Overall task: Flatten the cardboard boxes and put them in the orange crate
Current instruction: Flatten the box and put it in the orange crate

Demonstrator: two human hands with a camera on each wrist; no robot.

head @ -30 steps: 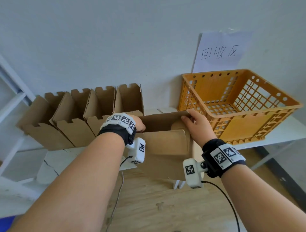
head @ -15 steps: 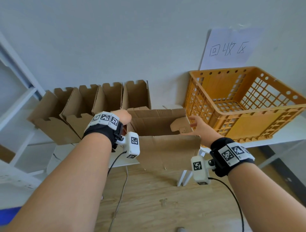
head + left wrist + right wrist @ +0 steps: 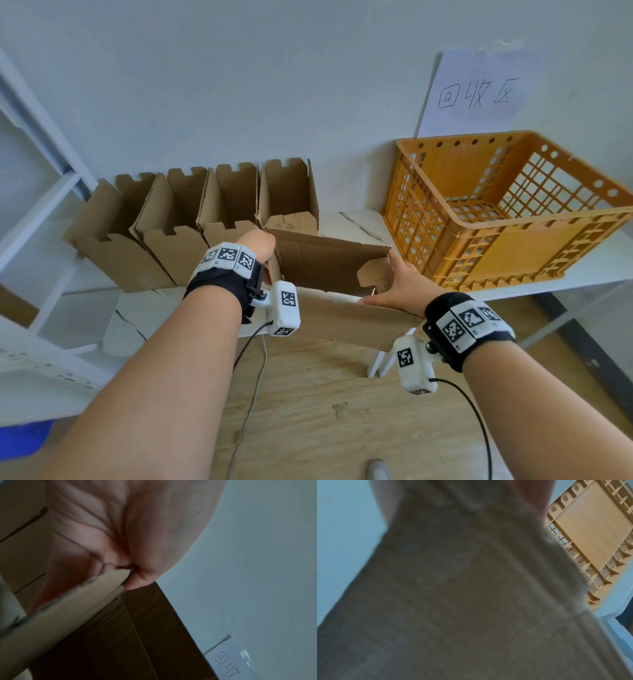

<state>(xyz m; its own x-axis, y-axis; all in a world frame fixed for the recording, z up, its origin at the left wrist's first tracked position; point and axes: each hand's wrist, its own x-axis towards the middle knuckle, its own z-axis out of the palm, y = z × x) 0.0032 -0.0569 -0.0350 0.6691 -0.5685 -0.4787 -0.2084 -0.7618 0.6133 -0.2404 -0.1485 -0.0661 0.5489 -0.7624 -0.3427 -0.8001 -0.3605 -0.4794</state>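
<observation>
Step in hand looks like collapsing one cardboard box [image 3: 329, 270], held at frame centre, just left of the orange crate [image 3: 507, 212], which is sitting empty at right. Left hand [image 3: 260, 243] is pinching the box's left edge btwn thumb & fingers. Right hand [image 3: 400, 287] is pressing the right end, fingers straight. Next: prob. squash walls together, w/ flaps aligned.
</observation>
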